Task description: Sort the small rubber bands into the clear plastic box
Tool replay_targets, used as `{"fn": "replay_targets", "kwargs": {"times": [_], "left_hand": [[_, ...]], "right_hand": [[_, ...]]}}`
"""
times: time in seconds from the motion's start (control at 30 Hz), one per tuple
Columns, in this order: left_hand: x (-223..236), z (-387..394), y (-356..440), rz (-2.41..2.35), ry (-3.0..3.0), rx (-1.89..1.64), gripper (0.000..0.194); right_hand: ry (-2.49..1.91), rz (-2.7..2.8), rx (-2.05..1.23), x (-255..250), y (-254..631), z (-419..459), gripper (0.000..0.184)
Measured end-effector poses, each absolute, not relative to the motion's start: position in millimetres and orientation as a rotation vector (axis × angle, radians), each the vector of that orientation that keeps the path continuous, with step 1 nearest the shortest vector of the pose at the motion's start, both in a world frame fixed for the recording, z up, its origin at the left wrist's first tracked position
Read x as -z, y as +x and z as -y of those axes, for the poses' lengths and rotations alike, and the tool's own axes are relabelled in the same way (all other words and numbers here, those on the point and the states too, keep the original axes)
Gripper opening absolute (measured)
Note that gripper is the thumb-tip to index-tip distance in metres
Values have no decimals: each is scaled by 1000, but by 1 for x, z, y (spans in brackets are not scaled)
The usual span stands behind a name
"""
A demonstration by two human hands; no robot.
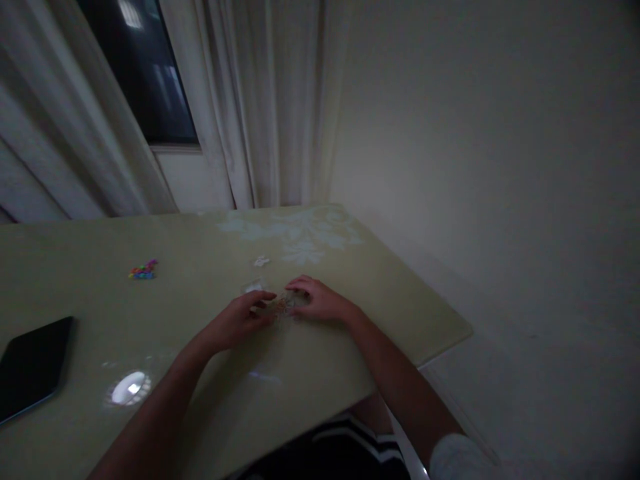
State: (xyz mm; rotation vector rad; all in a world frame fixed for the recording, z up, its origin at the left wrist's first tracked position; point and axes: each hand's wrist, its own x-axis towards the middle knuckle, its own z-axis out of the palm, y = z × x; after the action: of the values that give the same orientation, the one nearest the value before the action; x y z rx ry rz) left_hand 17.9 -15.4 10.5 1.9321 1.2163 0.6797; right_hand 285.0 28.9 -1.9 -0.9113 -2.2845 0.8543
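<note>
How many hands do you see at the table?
2. The left hand is on one side of the small cluster, and the right hand is on the other. Some fingers are partly hidden, but both hands show.

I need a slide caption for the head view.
Left hand and right hand around small, indistinct items on a glossy table, pale curtains behind.
</note>
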Motion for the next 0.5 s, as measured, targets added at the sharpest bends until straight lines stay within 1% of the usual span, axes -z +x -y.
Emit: {"fn": "replay_targets", "kwargs": {"times": [0.03,0.07,0.1,0.13,0.17,0.33,0.4,0.5], "left_hand": [[-11,17,17,-1225,1939,-653,61],[-11,18,18,-1236,1955,-639,67],[-10,19,20,-1248,1976,-634,70],[-8,19,22,-1261,1999,-636,71],[-6,18,26,-1270,2022,-642,68],[10,14,48,-1304,2118,-780,41],[15,13,52,-1336,2163,-819,37],[19,13,55,-1377,2204,-820,34]], "right_hand": [[-909,2315,-848,3,288,-31,70],[-909,2346,-848,5,290,-32,78],[-909,2373,-848,6,291,-33,80],[-904,2399,-845,7,291,-34,78],[-893,2419,-838,8,291,-34,74],[-826,2424,-820,7,280,-30,45],[-841,2416,-798,7,276,-28,37],[-876,2421,-741,7,272,-26,30]]}}
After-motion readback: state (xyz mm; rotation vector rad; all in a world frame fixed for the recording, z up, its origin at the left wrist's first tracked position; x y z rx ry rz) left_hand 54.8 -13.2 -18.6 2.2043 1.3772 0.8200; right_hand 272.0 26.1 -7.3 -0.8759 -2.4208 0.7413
